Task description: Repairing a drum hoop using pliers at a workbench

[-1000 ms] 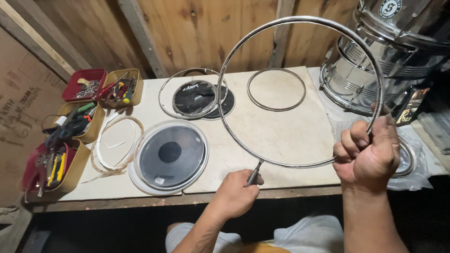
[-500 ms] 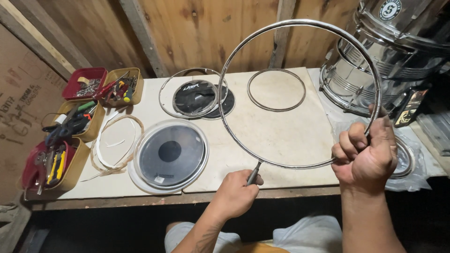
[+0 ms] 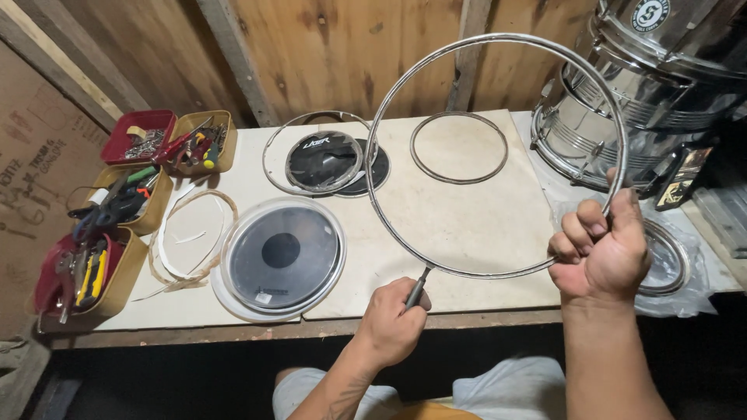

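Observation:
My right hand (image 3: 597, 252) grips the right side of a large shiny metal hoop (image 3: 467, 48), held tilted up above the workbench (image 3: 482, 225). My left hand (image 3: 391, 320) holds a small dark-handled tool (image 3: 417, 289) whose tip touches the hoop's lower edge. Under the hoop lies bare tabletop. A drumhead with a black centre dot (image 3: 282, 253) lies left of my left hand.
A smaller metal ring (image 3: 459, 148) and a black drumhead inside a ring (image 3: 323, 161) lie at the back. Trays of hand tools (image 3: 117, 202) line the left edge. Chrome drum shells (image 3: 646, 85) stand at the right. A pale loop (image 3: 191, 237) lies beside the trays.

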